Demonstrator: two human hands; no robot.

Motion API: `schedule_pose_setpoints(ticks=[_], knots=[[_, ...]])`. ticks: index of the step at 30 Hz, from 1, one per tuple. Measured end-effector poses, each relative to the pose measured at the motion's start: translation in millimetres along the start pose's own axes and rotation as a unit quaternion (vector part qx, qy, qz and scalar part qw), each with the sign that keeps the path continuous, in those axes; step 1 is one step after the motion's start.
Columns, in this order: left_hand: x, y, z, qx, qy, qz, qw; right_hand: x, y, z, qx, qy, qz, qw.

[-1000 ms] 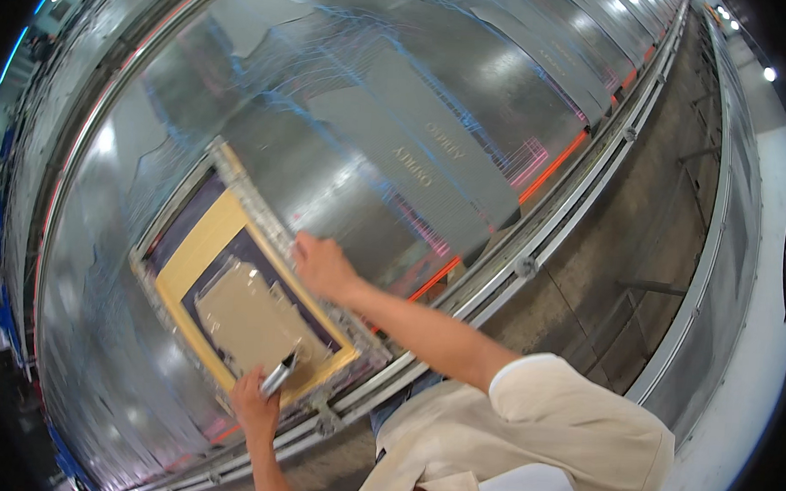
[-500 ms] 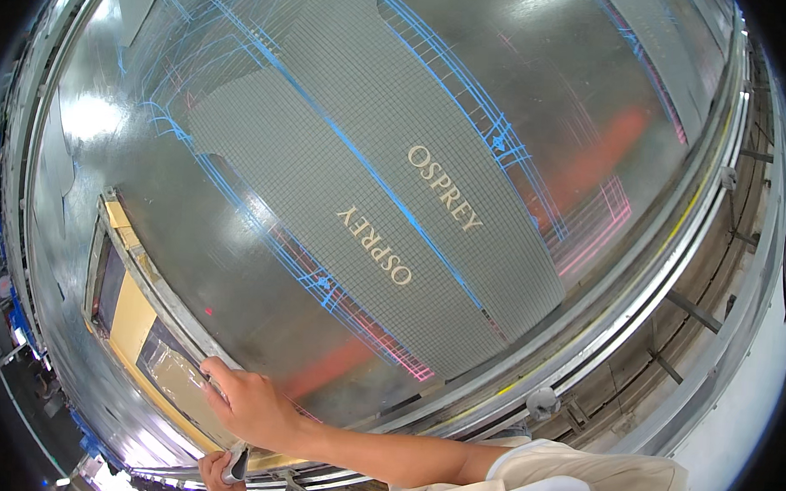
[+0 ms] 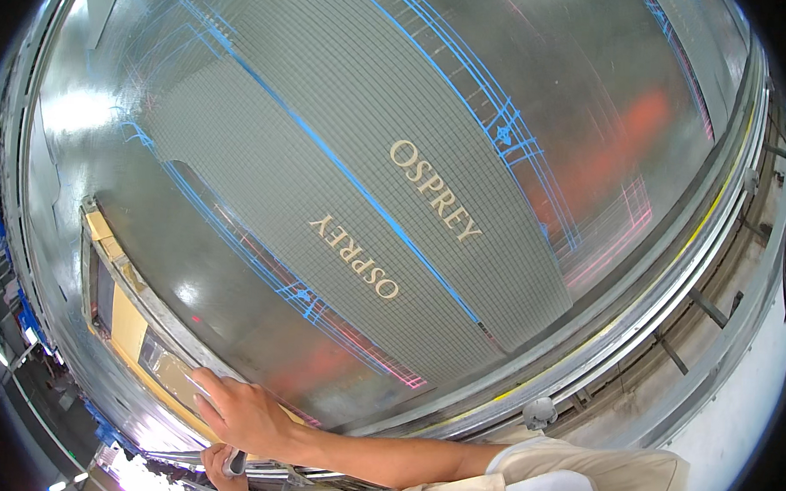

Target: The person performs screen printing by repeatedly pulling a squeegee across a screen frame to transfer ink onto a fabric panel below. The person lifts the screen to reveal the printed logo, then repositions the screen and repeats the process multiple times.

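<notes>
At the lower left, a long screen-printing frame (image 3: 166, 298) with a grey metal rim and tan strips inside lies on the shiny table (image 3: 255, 327). My right hand (image 3: 246, 420) reaches across from the right, its bent fingers closed over the near end of this frame. Just below it, my left hand (image 3: 221, 469) has its fingers wrapped round a grey metal handle (image 3: 236, 462); how that joins the frame is hidden. Beyond both hands, a grey-green gridded fabric panel (image 3: 238, 140) lies flat, bearing pale lettering (image 3: 436, 190) in two facing rows.
Blue guide lines (image 3: 497, 126) and pink ones (image 3: 635, 205) are drawn around the panel. Red smears (image 3: 625, 142) mark the table. Metal rails (image 3: 620, 328) run along its near right edge, with a round grey knob (image 3: 540, 413) there. Another grey panel (image 3: 705, 48) lies far right.
My view has shifted, so the panel looks larger and the frame sits slightly further left. Both hands keep about the same hold at the frame's near end.
</notes>
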State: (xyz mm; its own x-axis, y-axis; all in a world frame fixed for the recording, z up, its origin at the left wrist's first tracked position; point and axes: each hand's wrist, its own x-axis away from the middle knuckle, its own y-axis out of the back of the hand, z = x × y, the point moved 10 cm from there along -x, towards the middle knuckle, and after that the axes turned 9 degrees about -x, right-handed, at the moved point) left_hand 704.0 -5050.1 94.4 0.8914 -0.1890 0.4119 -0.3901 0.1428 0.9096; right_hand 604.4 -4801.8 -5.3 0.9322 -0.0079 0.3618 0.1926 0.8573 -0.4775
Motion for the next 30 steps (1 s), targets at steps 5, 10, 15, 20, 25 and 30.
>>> schedule_pose_setpoints(ticks=[5,10,15,20,25,30], knots=[[1,-4,2,0.003,-0.003,-0.004,1.000,1,-4,-2,0.005,0.003,-0.001,1.000],[2,-5,2,0.013,-0.006,-0.006,1.000,2,-3,0,0.004,0.006,0.002,1.000],[-6,-2,-3,0.012,-0.012,-0.005,1.000,-1,-1,3,0.008,0.018,-0.013,1.000],[-1,1,-1,0.010,-0.020,-0.008,1.000,0,-6,2,-0.002,-0.002,0.005,1.000],[-9,3,1,0.029,-0.039,-0.019,0.999,-2,-3,7,0.015,0.010,-0.013,1.000],[10,-1,13,0.044,-0.045,-0.042,0.997,4,-3,8,0.040,0.048,-0.033,0.998]])
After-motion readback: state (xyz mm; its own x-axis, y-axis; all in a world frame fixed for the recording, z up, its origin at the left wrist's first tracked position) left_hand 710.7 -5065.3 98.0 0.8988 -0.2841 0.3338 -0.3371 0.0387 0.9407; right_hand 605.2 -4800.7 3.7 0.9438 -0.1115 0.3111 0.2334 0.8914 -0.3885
